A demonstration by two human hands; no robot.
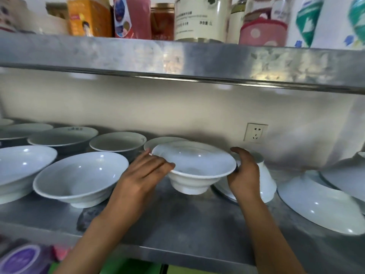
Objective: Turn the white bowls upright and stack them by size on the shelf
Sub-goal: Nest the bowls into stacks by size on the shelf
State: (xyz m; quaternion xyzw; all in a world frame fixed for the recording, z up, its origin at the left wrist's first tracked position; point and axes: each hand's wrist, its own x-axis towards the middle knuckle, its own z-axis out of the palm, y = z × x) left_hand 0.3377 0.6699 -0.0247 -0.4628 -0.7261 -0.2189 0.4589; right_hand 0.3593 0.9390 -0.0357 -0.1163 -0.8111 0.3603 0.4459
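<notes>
1. I had the white bowl (194, 165) upright and lifted just clear of the steel shelf (177, 224), held between both hands near the middle of the view.
2. My left hand (141, 173) pinched the near-left rim, fingers curled over the lip and thumb at the edge. My right hand (245, 171) was spread flat against the right rim, fingers straight, pressing in, not wrapping.
3. So the bowl sat squarely between the two hands, mouth up, foot down. It had no long axis to speak of; only its up-down axis mattered, and that stood nearly true with a slight tip toward me.
4. The upright bowls waited to the left: the wide bowl (79, 175) was nearest, just beside my left hand, with a larger one (19, 165) further left and a back row (118, 142) behind.
5. To the right, overturned bowls remained: one (264, 180) right behind my right hand, and a big one (316, 204) leaning rim-down beyond it.
6. I judged the coming move would go leftward, so the left hand was the nearer guide. The held bowl looked smaller than the wide bowl, so it should nest inside.
7. The risk I saw: the right hand only pressed, so a sideways carry could let the rim slip.
</notes>
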